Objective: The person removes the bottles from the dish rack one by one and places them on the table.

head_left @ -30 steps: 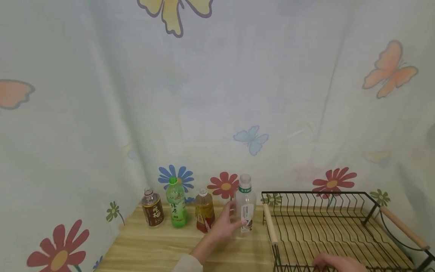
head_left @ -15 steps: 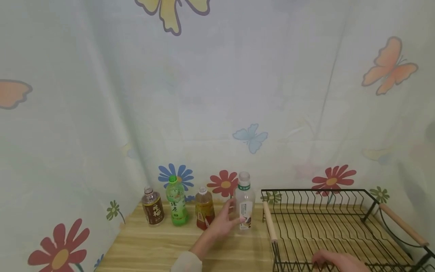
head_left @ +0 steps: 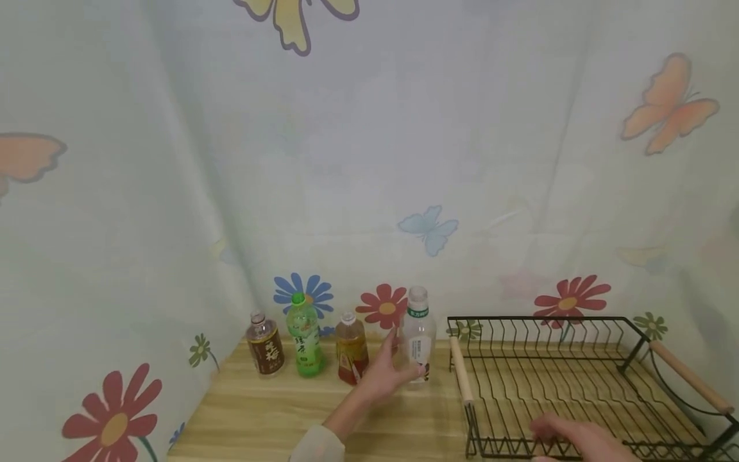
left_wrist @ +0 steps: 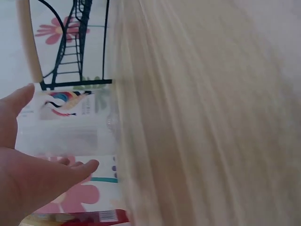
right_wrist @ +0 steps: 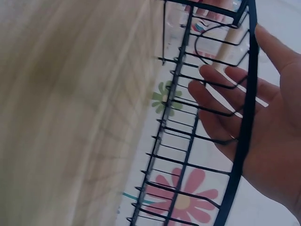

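Note:
A clear, capless bottle (head_left: 419,340) with a white label and green neck band stands upright on the wooden table, left of a black wire rack (head_left: 537,356). My left hand (head_left: 383,378) is at its left side, thumb in front of the label and fingers spread toward the back. In the left wrist view, the left hand (left_wrist: 37,174) has thumb and fingers wide apart beside the bottle (left_wrist: 70,136); contact is hard to tell. My right hand (head_left: 577,439) is over the rack's front edge. In the right wrist view its fingers (right_wrist: 216,92) are loosely bent, holding nothing.
Left of my left hand stand a red-brown tea bottle (head_left: 352,353), a green-capped bottle (head_left: 306,340) and a dark-labelled bottle (head_left: 266,346). The rack has wooden handles (head_left: 462,372) on both sides. A flowered curtain (head_left: 491,160) hangs behind the table (head_left: 260,417).
The head view has shifted slightly, so everything sits a little higher. The left hand stays by the clear bottle, which has not visibly moved. The right hand stays by the rack's front edge.

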`<state>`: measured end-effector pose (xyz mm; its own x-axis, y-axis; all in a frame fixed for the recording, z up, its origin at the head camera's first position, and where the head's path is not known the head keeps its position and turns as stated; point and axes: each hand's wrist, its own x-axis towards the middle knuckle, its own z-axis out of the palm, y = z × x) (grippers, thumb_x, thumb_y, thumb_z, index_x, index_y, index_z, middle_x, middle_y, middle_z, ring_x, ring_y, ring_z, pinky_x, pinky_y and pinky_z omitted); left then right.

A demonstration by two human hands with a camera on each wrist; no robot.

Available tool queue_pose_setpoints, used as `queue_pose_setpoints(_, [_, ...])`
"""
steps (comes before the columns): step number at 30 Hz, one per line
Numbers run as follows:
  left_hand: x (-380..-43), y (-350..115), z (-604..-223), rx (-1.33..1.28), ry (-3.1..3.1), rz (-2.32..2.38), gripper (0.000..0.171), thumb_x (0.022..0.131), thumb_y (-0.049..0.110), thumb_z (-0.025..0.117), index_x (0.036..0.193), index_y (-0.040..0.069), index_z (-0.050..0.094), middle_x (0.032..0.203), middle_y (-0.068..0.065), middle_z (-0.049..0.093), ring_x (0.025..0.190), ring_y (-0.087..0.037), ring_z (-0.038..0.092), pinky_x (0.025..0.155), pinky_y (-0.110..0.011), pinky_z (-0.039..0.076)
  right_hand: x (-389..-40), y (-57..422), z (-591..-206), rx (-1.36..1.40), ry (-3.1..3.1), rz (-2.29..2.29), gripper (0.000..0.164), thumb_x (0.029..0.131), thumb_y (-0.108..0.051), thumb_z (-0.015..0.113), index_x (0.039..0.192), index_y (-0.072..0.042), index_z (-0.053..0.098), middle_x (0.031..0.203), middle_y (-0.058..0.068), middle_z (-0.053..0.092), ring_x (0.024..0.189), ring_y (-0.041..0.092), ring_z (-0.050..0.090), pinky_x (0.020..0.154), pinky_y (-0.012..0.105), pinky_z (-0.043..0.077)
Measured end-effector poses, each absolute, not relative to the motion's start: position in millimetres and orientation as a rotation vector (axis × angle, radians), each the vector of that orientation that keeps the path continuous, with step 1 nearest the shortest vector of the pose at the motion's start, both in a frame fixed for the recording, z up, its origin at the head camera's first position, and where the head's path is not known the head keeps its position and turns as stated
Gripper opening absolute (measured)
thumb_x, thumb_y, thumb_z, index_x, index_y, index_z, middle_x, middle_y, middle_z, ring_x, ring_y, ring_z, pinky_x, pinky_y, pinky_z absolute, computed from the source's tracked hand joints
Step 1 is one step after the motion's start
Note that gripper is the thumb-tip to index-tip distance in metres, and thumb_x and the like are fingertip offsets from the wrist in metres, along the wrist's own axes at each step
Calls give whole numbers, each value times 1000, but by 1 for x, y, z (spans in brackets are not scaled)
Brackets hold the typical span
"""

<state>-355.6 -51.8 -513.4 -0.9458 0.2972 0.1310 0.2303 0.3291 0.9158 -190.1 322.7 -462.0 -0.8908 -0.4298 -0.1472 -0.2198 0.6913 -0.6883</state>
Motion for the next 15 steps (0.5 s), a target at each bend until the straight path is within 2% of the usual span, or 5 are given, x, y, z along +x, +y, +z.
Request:
queue_pose_setpoints(4, [-342,-53,-499,488,2571,1662,112,89,51,83,171,14,16,167,-19,36,150,-45,40,114,-72,37,-182,325,-451,-502,2604,-1039,44,110,-34,59,142,-4,61,134,18,66,118,43,65,87,55,57])
queue_pose_setpoints(7, [-327,-64,-489,490,2604,1587,112,89,54,82,170,11,18,166,-21,37,149,-46,41,114,-70,39,-179,321,-438,-514,2681,-995,53,108,-37,62,148,-3,56,143,22,61,124,54,58,87,71,53])
queue_pose_setpoints(10, [-308,-80,-479,537,2610,1530,112,88,58,81,170,13,20,168,-19,36,149,-44,41,114,-69,39,-176,311,-419,-558,2856,-886,64,104,-44,66,155,-8,51,149,21,57,128,55,55,86,74,52])
queue_pose_setpoints(15, [-267,-104,-451,692,2816,1289,107,88,68,76,170,22,23,171,-9,31,151,-38,39,114,-67,41,-170,285,-384,-640,3232,-733,80,96,-52,75,164,-28,40,157,15,51,134,49,53,84,75,51])
